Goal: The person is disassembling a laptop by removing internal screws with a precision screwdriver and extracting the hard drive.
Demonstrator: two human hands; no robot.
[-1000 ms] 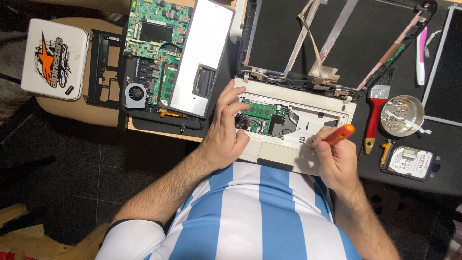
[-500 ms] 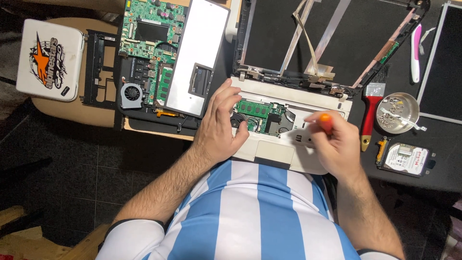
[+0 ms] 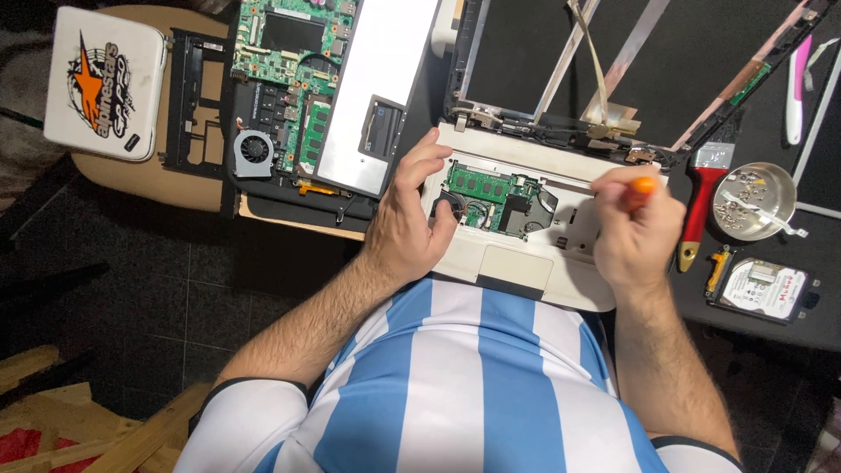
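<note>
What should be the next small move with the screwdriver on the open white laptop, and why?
Probably lower the tip onto a screw in the white laptop base and turn. The right hand grips the orange-handled screwdriver over the base's right side, and the left hand already steadies the base beside the exposed green board.

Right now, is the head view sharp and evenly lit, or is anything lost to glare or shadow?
Head view: sharp and bright on the laptop and both hands; mild glare on the metal bowl; the floor at left falls into dark shadow.
</note>
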